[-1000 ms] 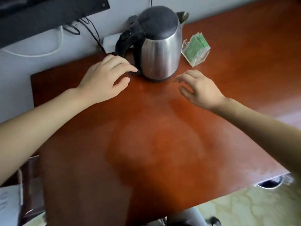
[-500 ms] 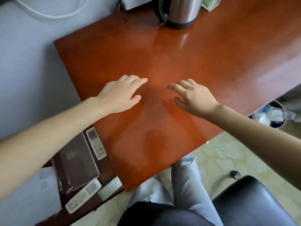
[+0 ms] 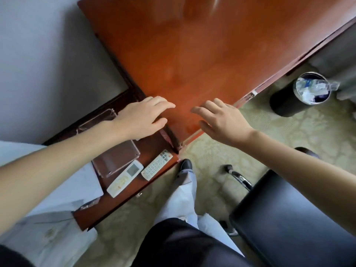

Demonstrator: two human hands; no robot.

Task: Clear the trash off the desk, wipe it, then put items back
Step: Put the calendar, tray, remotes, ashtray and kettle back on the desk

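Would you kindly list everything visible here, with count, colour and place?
desk: one, reddish-brown, upper centre.
side table: one, brown, lower, left of the desk's corner.
screen remote: one, white, on the side table.
keypad remote: one, white, right of the screen remote.
clear stand: one, transparent, behind the remotes.
bin: one, black, holding trash, floor at right.
chair: one, black, lower right.
carpet: one, beige, patterned.
shoe: one, dark, by the side table.
left hand: one, open, at the desk's left edge.
right hand: one, open, at the desk's near edge.
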